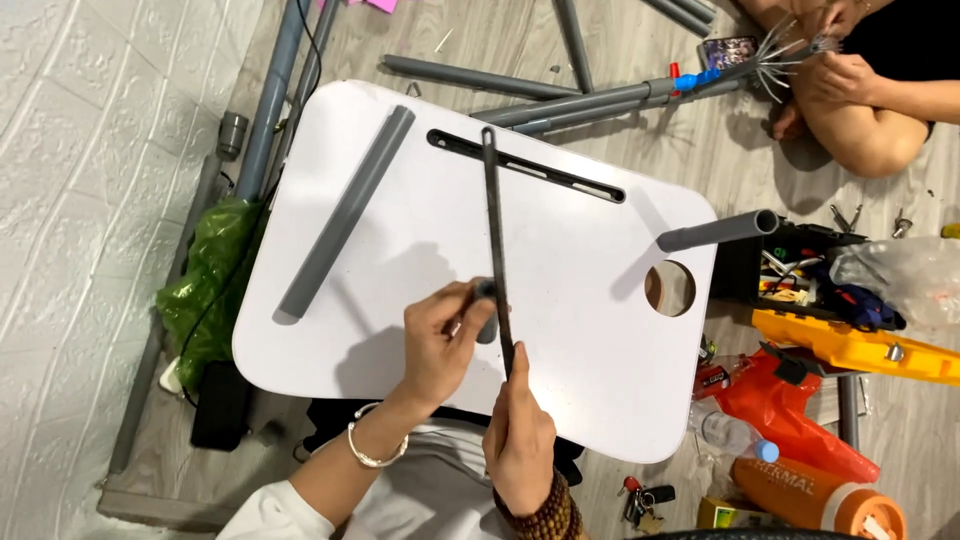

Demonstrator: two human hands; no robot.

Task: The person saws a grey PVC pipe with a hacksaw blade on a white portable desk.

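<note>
White lap table (580, 300) on tiled floor. My left hand (440, 345) pinches short grey pipe piece (487, 318) at table's 6 o'clock; right hand (520, 440) grips long dark file (495, 250) w/ tip toward 12. Risk: file could skid off, scrape my fingers; piece may roll.

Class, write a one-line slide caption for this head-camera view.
Left hand holds a short grey pipe piece on a white lap table while the right hand works a long dark file against it.
</note>
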